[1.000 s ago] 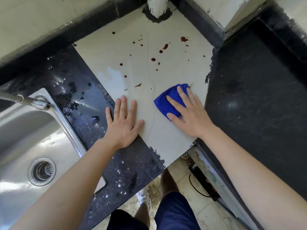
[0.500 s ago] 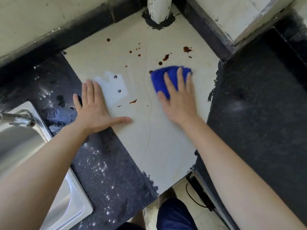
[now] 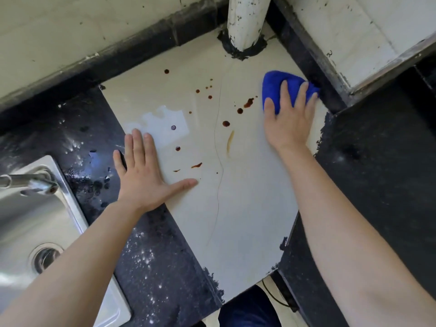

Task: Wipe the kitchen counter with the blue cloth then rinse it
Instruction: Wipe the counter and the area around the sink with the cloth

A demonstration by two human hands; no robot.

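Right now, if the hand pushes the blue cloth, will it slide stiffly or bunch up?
Probably floppy: the cloth is bunched under the right hand. It likely slides easily on the glossy tile, smearing the drops.

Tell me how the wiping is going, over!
Left hand flat on pale counter, holding nothing. Right hand presses blue cloth in far right corner. Brown spots not yet wiped; white pipe nearby.

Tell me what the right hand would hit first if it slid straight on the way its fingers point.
Probably the black strip at the foot of the wall, just past the cloth under the right hand. The cloth's far edge looks close to it; depth is unclear.
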